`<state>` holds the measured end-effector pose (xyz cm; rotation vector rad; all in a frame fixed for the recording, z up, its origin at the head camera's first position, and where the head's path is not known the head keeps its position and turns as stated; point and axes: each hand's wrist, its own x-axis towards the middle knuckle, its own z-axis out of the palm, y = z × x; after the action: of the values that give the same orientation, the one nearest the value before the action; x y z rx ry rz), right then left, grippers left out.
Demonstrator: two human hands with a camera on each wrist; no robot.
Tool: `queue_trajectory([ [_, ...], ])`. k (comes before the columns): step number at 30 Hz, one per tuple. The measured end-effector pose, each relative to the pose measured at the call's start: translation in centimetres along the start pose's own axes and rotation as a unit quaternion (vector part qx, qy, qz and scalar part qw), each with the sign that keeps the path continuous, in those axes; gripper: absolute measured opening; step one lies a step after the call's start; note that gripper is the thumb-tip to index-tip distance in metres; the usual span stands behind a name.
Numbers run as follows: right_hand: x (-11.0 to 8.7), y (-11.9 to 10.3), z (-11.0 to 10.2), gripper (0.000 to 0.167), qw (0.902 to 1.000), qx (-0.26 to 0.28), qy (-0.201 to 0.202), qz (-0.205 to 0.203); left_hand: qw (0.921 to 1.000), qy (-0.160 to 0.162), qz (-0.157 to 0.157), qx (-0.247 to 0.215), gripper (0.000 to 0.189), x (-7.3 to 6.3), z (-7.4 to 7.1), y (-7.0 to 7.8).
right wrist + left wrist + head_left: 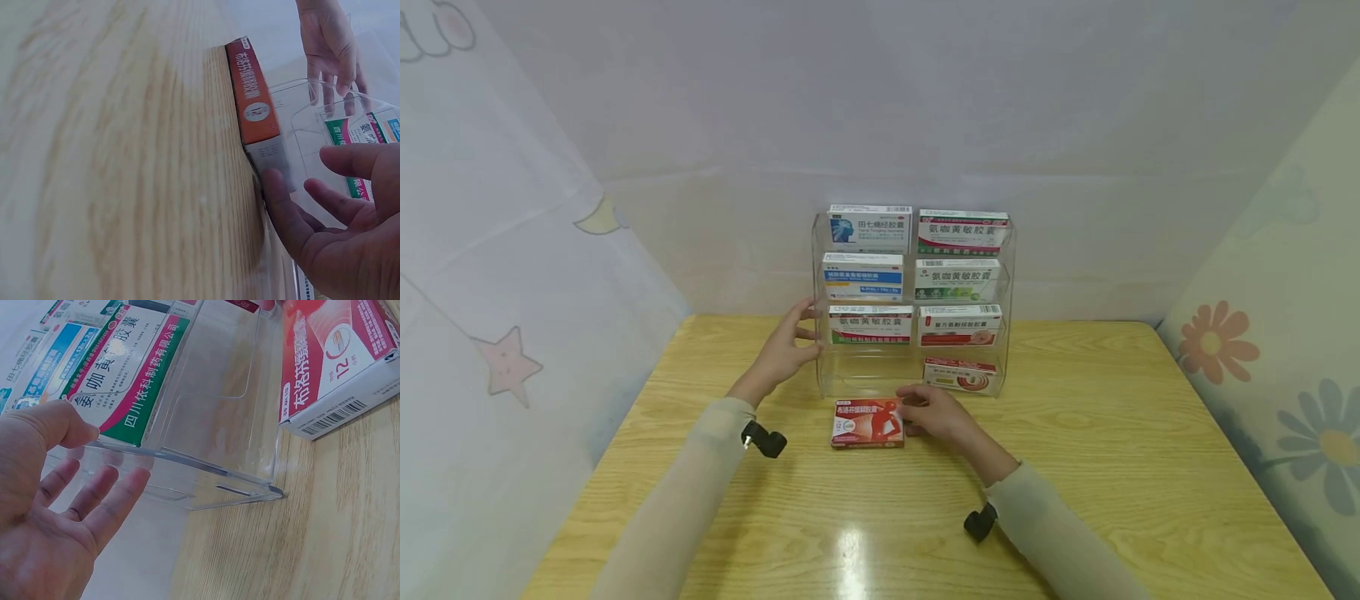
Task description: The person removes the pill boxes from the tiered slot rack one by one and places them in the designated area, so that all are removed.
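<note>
A red and white medicine box [868, 423] lies flat on the table in front of a clear tiered rack [868, 385]. My right hand [936, 414] is at the box's right end; in the right wrist view a fingertip [275, 181] touches that end, with thumb and other fingers spread apart. My left hand [786, 350] rests against the rack's left side. The left wrist view shows its thumb [78, 430] at the rack's front edge and its other fingertips against the side wall. Just beside that thumb is a green, white and pink medicine box [128, 375] in the rack.
Several more medicine boxes stand in two columns in the rack, among them a blue and white one [863, 277] and a red and white one [960, 327]. At bottom right sits another box [961, 377]. The wooden table [1112, 467] meets a patterned cloth backdrop [1075, 250].
</note>
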<state>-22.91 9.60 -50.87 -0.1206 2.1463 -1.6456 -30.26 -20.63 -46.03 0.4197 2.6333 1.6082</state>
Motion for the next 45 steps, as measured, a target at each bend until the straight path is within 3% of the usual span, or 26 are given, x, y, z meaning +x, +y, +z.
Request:
queue_trajectory([
  [3,-0.1,0.0,-0.3,0.04,1.0,0.005,-0.001,-0.001,1.0,0.001,0.002,-0.002,0.085,0.1,0.0,0.0],
  [7,-0.4,-0.1,-1.0,0.039,0.9995,-0.029,0.002,-0.013,1.0,0.003,0.002,-0.006,0.085,0.1,0.1,0.0],
  [12,-1.5,-0.9,-2.2,0.037,0.9918,-0.11,0.013,-0.065,1.0,0.003,-0.001,-0.007,0.085,0.0,0.0,-0.1],
  [23,-3.4,-2.3,-5.7,0.038,0.9767,-0.159,0.043,-0.137,0.9998,-0.001,-0.001,-0.018,0.085,-0.1,0.1,-0.3],
  [33,-4.9,-2.5,-9.0,0.042,0.9732,-0.161,0.084,-0.141,0.9999,0.0,-0.001,-0.016,0.085,0.0,0.1,-0.3],
  [40,-5.5,-2.3,-10.6,0.044,0.9712,-0.164,0.087,-0.15,0.9998,-0.001,-0.003,-0.018,0.087,-0.2,0.1,-0.1],
  [45,-5.8,-2.0,-11.4,0.048,0.9628,-0.198,0.1,-0.154,0.9997,-0.002,-0.008,-0.022,0.086,-0.2,0.2,-0.1],
])
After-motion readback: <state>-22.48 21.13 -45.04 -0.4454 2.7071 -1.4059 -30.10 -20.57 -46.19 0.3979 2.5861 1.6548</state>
